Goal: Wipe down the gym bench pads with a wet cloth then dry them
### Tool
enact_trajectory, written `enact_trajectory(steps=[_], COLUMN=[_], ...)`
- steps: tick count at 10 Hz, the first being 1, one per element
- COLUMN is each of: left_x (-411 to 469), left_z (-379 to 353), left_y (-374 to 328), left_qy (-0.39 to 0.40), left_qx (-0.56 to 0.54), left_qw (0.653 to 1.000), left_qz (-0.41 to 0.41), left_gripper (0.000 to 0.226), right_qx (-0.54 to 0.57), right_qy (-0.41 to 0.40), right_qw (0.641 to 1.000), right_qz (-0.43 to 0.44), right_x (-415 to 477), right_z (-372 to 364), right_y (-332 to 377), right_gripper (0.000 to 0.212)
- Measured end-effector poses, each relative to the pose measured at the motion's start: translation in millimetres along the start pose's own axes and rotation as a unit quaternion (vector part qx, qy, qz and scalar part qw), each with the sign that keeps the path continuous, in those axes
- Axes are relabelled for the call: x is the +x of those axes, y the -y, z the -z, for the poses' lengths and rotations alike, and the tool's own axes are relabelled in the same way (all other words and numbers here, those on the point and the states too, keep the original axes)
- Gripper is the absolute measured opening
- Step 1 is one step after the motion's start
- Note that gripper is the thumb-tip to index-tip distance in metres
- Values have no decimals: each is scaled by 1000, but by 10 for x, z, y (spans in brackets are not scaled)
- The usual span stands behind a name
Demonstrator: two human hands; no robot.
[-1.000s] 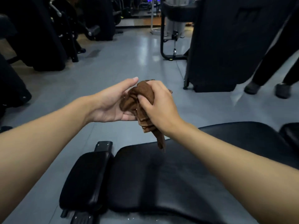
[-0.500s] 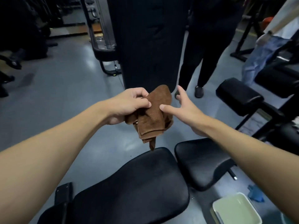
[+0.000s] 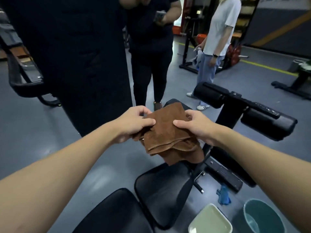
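A folded brown cloth (image 3: 168,132) is held in the air above the bench. My left hand (image 3: 133,123) pinches its left edge and my right hand (image 3: 195,126) pinches its right edge, thumbs on top. Below the cloth lies the black seat pad (image 3: 159,190) of the bench. The black back pad (image 3: 116,214) shows at the bottom edge. Two black roller pads (image 3: 210,95) (image 3: 267,123) stick out from the bench post at the right.
On the floor at the lower right sit a pale green basin (image 3: 210,222), a teal bucket (image 3: 262,216) and a blue rag (image 3: 223,197). A person in black (image 3: 151,52) and a person in a grey shirt (image 3: 217,39) stand beyond. A black machine (image 3: 75,56) stands left.
The view has swung right along the bench. The bunched cloth has been spread into a flatter fold, and my right hand has gone from open beside it to pinching its edge.
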State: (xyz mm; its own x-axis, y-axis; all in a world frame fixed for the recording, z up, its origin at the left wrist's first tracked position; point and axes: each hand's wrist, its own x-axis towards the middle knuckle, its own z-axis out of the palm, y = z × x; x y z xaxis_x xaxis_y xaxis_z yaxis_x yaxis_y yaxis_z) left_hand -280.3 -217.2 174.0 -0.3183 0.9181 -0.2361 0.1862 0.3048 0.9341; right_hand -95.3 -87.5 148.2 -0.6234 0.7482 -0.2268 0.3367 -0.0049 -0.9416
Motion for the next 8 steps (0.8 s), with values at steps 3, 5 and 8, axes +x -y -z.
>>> enact_trajectory(steps=[3,5,8], left_x=[2069,2932,3151], left_z=[-617,-1008,-1115], left_y=[-107,277,579], left_qy=[-94,-18,-30], left_qx=[-33,184,270], left_qw=[995,982,962], left_qz=[-2,-32,-9], left_gripper=[24,49,47], right_qx=[-208,-482,-485], right_qy=[-142,27,24], right_qw=[966,875,874], right_qz=[57,-23,-6], right_x=[1747,2597,2551], right_z=[1025,1137,935], right_y=[-229,-916,-1164], right_gripper=[41,70,59])
